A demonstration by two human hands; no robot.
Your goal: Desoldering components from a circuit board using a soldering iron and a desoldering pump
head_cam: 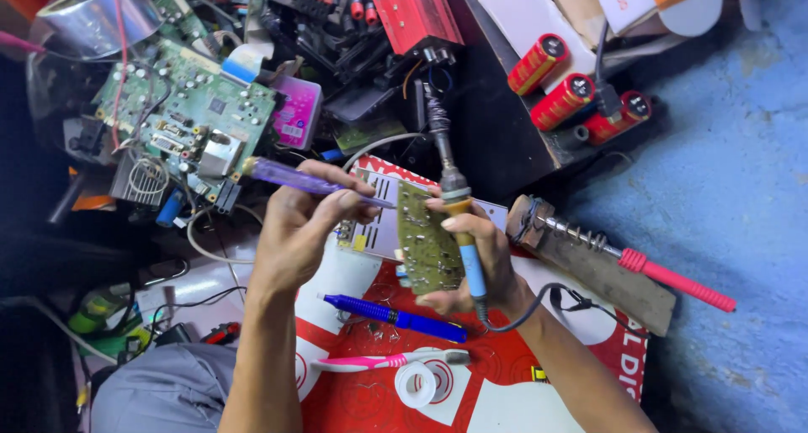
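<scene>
Two tools are applied to one small circuit board [427, 246]. The board is gripped upright over the red mat [505, 382] in the right hand [480, 260], clenched around a soldering iron [465, 231] too. The left hand [299, 223] grasps a purple screwdriver [316, 180], tip at the board's top edge. Judged step: probing; steady tip placement is required next.

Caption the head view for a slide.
Left hand holds a purple screwdriver; right hand grips a green circuit board and soldering iron.
</scene>
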